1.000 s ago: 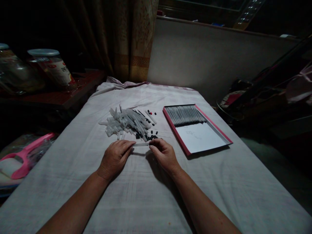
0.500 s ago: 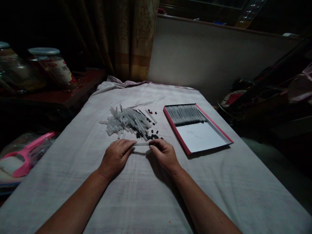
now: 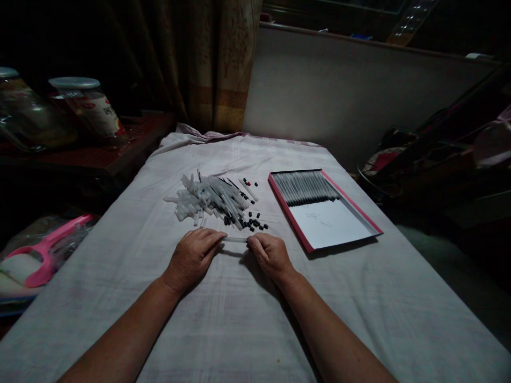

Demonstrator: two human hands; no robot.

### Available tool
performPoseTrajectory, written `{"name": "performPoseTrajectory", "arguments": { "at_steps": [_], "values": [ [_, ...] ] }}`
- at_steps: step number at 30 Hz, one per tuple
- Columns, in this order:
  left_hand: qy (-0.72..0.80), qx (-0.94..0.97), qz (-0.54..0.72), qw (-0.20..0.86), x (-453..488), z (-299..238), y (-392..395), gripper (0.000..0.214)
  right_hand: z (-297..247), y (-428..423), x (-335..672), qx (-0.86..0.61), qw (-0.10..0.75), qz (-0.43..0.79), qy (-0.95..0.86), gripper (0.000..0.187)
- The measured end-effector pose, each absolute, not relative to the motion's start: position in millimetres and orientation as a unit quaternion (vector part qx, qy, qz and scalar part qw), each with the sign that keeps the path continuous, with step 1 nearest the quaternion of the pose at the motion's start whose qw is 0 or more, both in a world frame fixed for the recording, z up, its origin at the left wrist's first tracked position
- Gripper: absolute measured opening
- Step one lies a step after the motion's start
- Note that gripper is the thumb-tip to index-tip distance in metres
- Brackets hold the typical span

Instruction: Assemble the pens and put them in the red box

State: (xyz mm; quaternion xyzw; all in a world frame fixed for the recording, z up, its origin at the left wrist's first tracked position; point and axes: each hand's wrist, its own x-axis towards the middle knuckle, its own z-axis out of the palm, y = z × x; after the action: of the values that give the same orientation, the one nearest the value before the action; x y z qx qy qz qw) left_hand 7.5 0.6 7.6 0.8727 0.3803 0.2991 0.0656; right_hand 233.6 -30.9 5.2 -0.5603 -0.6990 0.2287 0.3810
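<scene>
My left hand (image 3: 194,256) and my right hand (image 3: 270,254) rest on the white cloth (image 3: 223,319) and hold the two ends of one clear plastic tube (image 3: 235,240) between their fingertips. Both hands are closed in a pinch on it. Just beyond them lies a heap of clear tubes (image 3: 207,199) with several small black caps (image 3: 253,223) scattered at its right side. A shallow red-edged box (image 3: 331,226) to the right holds a row of finished pens (image 3: 305,189) at its far end.
Two lidded jars (image 3: 90,109) stand on a dark wooden shelf at the left. A pink plastic tool (image 3: 43,250) lies below it. A curtain hangs at the back, and dark clutter fills the right side beyond the table edge.
Both hands with the tube have slid slightly toward me, away from the black caps. The heap and the box have not moved.
</scene>
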Motion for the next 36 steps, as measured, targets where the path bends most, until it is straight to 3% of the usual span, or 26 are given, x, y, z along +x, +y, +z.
{"name": "performPoseTrajectory", "arguments": {
  "at_steps": [3, 7, 36],
  "values": [
    [0.388, 0.868, 0.301, 0.073, 7.8, 7.2, 1.4, 0.025, 7.3, -33.4, 233.1, -0.544, 0.407, 0.267, -0.683, 0.02],
    [0.388, 0.868, 0.299, 0.082, 7.9, 7.1, 1.5, 0.026, 8.5, -34.6, 232.9, -0.537, 0.414, 0.232, -0.697, 0.016],
    [0.369, 0.877, 0.298, 0.08, 8.2, 5.1, 1.7, 0.021, 5.9, -37.4, 241.5, -0.53, 0.359, 0.185, -0.745, 0.017]
  ]
}}
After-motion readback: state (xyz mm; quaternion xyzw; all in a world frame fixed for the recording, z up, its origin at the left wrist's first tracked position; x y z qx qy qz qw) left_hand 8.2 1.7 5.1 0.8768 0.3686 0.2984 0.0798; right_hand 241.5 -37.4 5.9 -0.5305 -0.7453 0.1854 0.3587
